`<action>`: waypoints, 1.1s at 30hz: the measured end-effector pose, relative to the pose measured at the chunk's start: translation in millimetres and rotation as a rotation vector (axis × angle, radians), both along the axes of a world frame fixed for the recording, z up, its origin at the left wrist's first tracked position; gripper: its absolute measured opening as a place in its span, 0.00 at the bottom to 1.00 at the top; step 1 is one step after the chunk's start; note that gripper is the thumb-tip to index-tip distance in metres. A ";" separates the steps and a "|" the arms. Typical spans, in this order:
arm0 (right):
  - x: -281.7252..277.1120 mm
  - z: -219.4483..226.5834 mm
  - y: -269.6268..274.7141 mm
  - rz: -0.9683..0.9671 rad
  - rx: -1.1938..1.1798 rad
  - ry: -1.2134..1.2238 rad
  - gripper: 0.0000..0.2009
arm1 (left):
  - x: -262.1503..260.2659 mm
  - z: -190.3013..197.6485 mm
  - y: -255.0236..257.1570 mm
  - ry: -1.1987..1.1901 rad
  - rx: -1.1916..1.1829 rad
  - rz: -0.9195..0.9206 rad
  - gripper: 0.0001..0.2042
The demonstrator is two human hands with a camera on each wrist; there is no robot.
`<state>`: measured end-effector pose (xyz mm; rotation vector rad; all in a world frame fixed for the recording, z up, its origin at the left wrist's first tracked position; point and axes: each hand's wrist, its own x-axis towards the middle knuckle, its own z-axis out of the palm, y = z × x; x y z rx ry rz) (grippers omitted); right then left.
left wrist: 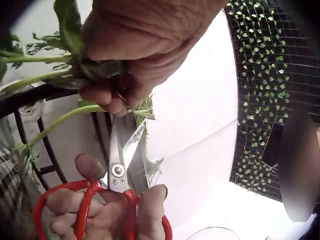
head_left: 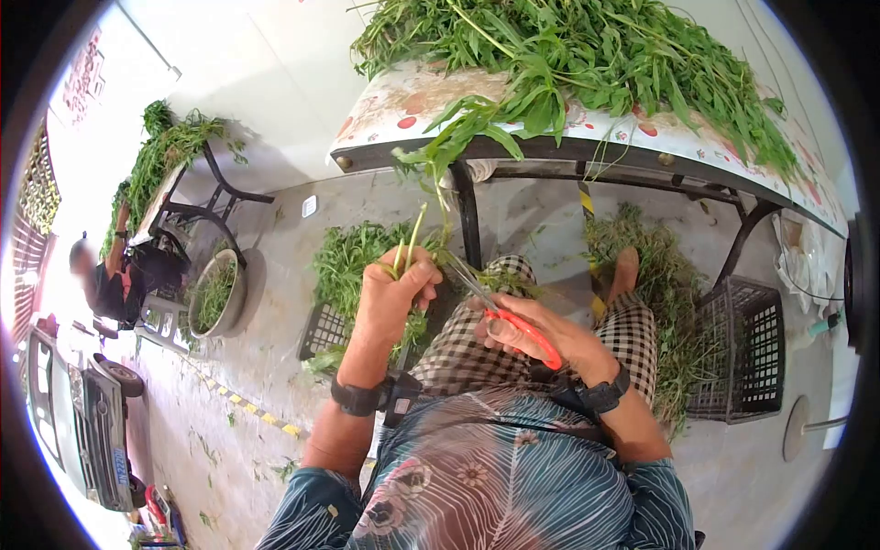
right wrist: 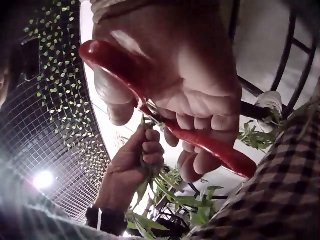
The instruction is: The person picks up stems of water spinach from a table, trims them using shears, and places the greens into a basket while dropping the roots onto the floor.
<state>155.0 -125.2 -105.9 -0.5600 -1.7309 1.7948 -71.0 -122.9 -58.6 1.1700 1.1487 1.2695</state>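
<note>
My left hand (head_left: 392, 295) grips a few leafy green stems (head_left: 415, 236), their leaves hanging toward the table edge. Red-handled scissors (head_left: 524, 332) are in my right hand (head_left: 561, 328), with thumb and fingers through the loops. In the left wrist view the scissor blades (left wrist: 131, 145) stand apart, tips right at the cut ends of the stems (left wrist: 142, 114), just below the left fingers. The right wrist view shows the red handles (right wrist: 210, 147) across the right palm, with the left hand (right wrist: 131, 162) beyond. Part of the stems is hidden inside the left fist.
A table (head_left: 390, 105) with a patterned cover bears a large heap of greens (head_left: 596, 55). Below are a crate (head_left: 323, 335) with greens, cut greens on the floor (head_left: 674, 321) and a black crate (head_left: 747, 353). A tub (head_left: 240, 307), another person (head_left: 119, 280) and a vehicle (head_left: 78, 426) are left.
</note>
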 end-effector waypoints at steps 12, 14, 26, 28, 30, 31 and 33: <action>7.5 -1.7 -3.8 0.077 -0.119 -0.059 0.31 | -4.0 -13.4 -0.2 -0.017 0.082 0.013 0.09; 10.6 3.5 -5.0 0.079 -0.092 -0.101 0.34 | -4.8 -15.1 1.1 -0.040 0.086 -0.004 0.09; -4.2 11.1 12.1 0.049 -0.188 -0.052 0.34 | -8.0 -15.8 14.2 -0.072 0.046 -0.236 0.19; -3.6 11.5 12.0 0.014 -0.214 -0.046 0.33 | -7.2 -23.0 19.8 -0.076 0.047 -0.286 0.19; -4.6 10.2 13.2 -0.038 -0.188 -0.052 0.32 | -4.0 -27.6 23.3 -0.074 0.020 -0.319 0.19; -6.3 7.7 14.3 -0.071 -0.147 -0.061 0.32 | -1.2 -28.7 24.5 -0.078 0.011 -0.330 0.18; -8.4 7.5 14.9 -0.120 -0.099 -0.066 0.32 | 4.4 -32.3 27.0 -0.102 -0.003 -0.335 0.19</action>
